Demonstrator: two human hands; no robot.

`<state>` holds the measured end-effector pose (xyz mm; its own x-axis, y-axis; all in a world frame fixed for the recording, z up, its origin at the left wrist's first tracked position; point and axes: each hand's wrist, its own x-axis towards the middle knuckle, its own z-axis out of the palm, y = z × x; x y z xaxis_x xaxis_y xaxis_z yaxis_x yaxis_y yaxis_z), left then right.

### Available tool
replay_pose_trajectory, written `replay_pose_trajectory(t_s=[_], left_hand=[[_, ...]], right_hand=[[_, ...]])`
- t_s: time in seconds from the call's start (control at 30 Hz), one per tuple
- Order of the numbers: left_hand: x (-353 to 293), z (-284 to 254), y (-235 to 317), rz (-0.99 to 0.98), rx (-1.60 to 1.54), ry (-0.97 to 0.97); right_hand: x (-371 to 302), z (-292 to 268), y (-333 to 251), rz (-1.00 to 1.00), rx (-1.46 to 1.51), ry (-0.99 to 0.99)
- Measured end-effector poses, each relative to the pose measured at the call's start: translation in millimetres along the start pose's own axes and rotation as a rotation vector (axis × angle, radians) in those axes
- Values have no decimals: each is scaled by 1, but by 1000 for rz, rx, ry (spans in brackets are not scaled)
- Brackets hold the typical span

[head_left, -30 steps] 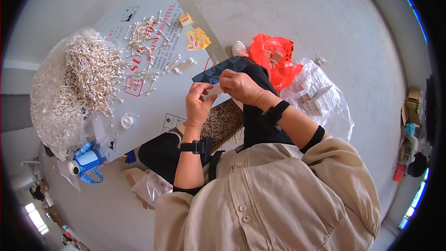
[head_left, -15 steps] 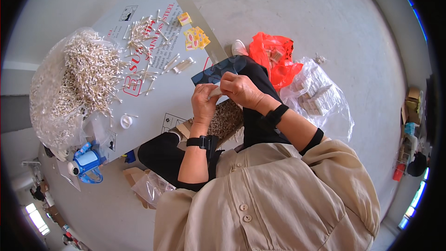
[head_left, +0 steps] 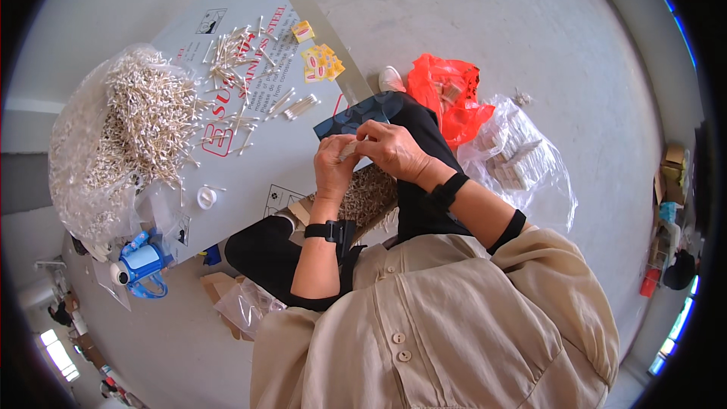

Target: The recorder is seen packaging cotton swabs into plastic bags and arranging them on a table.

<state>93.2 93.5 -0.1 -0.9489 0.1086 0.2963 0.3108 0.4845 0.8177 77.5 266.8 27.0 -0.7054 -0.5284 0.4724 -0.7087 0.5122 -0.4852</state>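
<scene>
In front of my lap, both hands are closed on a small whitish bundle of cotton swabs (head_left: 348, 151). My left hand (head_left: 333, 167) wraps round its near left side. The fingers of my right hand (head_left: 390, 150) pinch at its upper right end and partly cover it. A dark blue patterned sheet (head_left: 341, 123) lies just beyond the hands. Below them, between my legs, stands an open cardboard box full of cotton swabs (head_left: 369, 198). On the table, a small row of swabs (head_left: 301, 107) lies close by.
A big clear bag of swabs (head_left: 151, 110) spills onto the metal table (head_left: 250, 170). Yellow printed cards (head_left: 322, 64) lie near its far edge. A white round lid (head_left: 206, 197) and blue bottle (head_left: 141, 263) are left. Right, a red bag (head_left: 447, 102) and clear bag of packs (head_left: 515, 153).
My right hand has shifted slightly left and down, closer to my left hand. Less of the swab bundle shows between the fingers. Things on the table look the same.
</scene>
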Motion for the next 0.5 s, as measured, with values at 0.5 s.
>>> replay_pose_trajectory(t_s=[0.5], left_hand=[[9, -19, 17, 238, 244, -16]], right_hand=[[8, 2, 1, 10, -79, -26]])
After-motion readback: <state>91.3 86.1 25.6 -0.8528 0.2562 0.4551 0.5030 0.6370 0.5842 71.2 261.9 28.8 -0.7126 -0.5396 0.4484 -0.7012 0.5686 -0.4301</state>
